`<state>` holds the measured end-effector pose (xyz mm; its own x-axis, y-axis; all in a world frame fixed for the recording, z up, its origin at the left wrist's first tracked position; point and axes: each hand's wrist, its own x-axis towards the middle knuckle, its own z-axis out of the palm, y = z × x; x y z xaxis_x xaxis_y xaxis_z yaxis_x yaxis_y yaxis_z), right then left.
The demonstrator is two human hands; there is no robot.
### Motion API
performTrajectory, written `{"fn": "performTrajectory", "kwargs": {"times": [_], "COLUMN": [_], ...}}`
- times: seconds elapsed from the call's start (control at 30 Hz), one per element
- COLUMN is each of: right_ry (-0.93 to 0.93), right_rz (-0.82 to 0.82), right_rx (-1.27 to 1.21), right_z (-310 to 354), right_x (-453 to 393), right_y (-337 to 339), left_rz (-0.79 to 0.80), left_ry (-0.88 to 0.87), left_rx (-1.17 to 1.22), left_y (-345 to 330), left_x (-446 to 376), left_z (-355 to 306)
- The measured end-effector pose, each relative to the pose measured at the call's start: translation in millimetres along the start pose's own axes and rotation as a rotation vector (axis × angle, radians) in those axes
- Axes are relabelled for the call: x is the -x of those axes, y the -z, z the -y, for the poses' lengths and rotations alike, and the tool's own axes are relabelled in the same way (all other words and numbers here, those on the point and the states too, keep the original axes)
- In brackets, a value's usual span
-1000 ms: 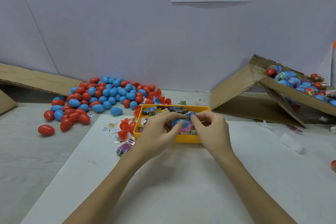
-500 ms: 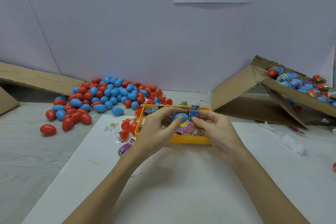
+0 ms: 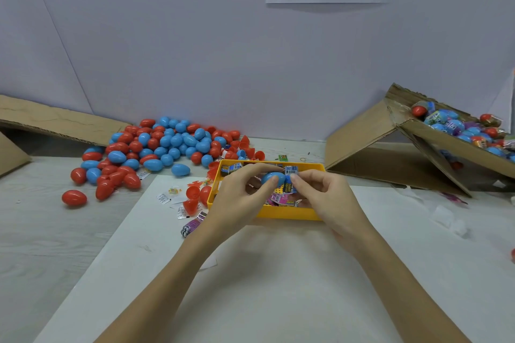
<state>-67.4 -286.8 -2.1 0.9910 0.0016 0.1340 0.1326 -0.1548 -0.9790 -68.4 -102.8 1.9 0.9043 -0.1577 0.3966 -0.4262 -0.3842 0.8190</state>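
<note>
Over the yellow tray [image 3: 289,214] my left hand [image 3: 239,198] grips a blue plastic egg half [image 3: 271,177] between thumb and fingers. My right hand [image 3: 326,195] pinches a small blue printed packet [image 3: 291,171] right against the egg's open side. The tray holds several small printed packets, partly hidden by both hands. Whether a second egg half is under my right fingers cannot be told.
A heap of red and blue plastic eggs [image 3: 167,145] lies at the back left, with a stray red egg [image 3: 73,198]. Loose red halves [image 3: 195,195] and wrappers lie left of the tray. A tilted cardboard box [image 3: 446,147] with wrapped eggs stands right. A white sheet [image 3: 278,287] covers the table front.
Both hands have lifted slightly and the right hand has brought the blue packet down against the egg half. The view has shifted a little.
</note>
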Motion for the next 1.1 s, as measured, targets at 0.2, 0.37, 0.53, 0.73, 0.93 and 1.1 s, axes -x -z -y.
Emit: {"fn": "performTrajectory", "kwargs": {"times": [0.2, 0.37, 0.53, 0.73, 0.93, 1.1], "right_ry": [-0.008, 0.009, 0.077, 0.124, 0.127, 0.168], "right_rz": [-0.034, -0.023, -0.096, -0.084, -0.060, -0.097], "right_rx": [-0.027, -0.040, 0.123, 0.158, 0.071, 0.055], "right_z": [1.4, 1.0, -3.4, -5.3, -2.5, -0.1], "right_x": [1.2, 2.1, 0.4, 1.6, 2.1, 3.3], "right_y": [-0.9, -1.9, -2.5, -3.1, -4.1, -5.2], "left_rz": [-0.003, 0.002, 0.016, 0.020, -0.018, -0.038], "left_ry": [0.018, 0.033, -0.019, -0.073, -0.007, 0.028], "left_rx": [0.082, 0.108, 0.098, 0.057, 0.216, 0.220], "left_y": [0.5, 0.1, 2.3, 1.0, 1.0, 1.0], "left_x": [-0.8, -2.2, -2.5, -3.3, -4.2, -5.0], "left_z": [-0.6, 2.1, 4.2, 7.3, 8.7, 8.9]}}
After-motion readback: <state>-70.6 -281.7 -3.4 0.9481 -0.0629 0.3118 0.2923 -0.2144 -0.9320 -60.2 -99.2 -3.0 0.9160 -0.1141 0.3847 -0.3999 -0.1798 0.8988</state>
